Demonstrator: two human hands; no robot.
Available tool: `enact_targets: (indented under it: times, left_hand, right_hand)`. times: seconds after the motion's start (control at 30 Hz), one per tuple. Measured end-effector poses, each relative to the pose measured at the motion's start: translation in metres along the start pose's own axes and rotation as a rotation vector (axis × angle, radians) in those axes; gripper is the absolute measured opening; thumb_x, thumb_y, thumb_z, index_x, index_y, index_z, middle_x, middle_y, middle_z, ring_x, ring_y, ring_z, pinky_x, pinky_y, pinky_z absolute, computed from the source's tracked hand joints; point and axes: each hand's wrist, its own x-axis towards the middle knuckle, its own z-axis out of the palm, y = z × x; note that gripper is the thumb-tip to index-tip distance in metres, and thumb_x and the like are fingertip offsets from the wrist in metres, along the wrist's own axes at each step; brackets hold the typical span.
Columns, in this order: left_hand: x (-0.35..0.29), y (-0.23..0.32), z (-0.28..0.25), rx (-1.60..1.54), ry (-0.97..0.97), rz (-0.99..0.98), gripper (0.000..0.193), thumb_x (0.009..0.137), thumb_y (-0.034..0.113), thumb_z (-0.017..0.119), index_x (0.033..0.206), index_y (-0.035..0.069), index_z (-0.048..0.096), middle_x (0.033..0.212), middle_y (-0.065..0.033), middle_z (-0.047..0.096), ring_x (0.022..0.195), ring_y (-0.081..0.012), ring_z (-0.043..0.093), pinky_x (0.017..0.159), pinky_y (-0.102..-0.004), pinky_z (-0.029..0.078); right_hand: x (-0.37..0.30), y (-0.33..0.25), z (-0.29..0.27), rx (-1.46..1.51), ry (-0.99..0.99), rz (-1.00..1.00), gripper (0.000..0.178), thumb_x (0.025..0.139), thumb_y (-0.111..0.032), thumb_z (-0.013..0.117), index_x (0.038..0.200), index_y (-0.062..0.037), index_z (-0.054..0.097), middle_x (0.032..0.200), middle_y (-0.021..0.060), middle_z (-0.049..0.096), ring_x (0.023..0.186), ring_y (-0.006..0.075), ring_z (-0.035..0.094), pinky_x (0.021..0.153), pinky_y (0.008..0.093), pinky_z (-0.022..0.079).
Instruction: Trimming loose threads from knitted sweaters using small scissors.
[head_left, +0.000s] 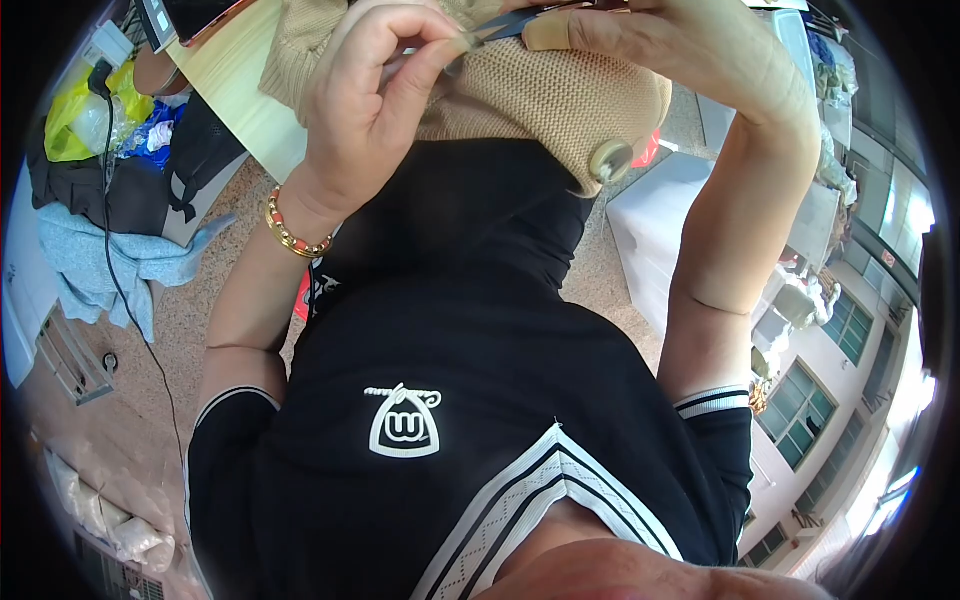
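A beige knitted garment lies over my lap and the edge of the table, with a round pale button at its near right corner. Above the knit, the thumb and forefinger of my left hand are pinched together; what is between them is too small to make out. A blurred, dark roundish spot shows just below those fingertips. My right hand is closed around small scissors, their dark blades pointing left, right beside my left fingertips. The upper picture edge cuts off part of the right hand and the scissors' handles.
A light wooden tabletop carries a dark red-edged device at its far left. Plastic bags, a black strap and a light blue cloth are piled on the left, crossed by a black cable. On the right stands a white box-like surface.
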Motion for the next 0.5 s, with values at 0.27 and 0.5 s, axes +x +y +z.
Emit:
enact_targets:
  times: [0.27, 0.5]
  left_hand:
    - [0.004, -0.007, 0.004, -0.068, 0.01, 0.015, 0.011, 0.1, 0.0, 0.055, 0.111, -0.003, 0.057, 0.115, -0.0102, 0.058, 0.092, -0.0091, 0.058, 0.081, -0.0206, 0.049]
    - [0.01, -0.009, 0.005, -0.061, -0.005, -0.006, 0.011, 0.101, 0.001, 0.055, 0.111, -0.002, 0.057, 0.115, -0.0093, 0.058, 0.092, -0.0088, 0.057, 0.08, -0.0204, 0.048]
  right_hand:
    - [0.005, 0.015, -0.005, -0.001, -0.027, -0.05, 0.026, 0.087, -0.014, 0.075, 0.108, 0.0007, 0.074, 0.089, 0.0129, 0.074, 0.073, 0.0174, 0.066, 0.068, 0.0288, 0.052]
    - [0.001, 0.013, -0.007, 0.007, -0.045, 0.011, 0.027, 0.087, -0.015, 0.075, 0.109, 0.0007, 0.074, 0.092, 0.0126, 0.074, 0.077, 0.0184, 0.067, 0.071, 0.0294, 0.053]
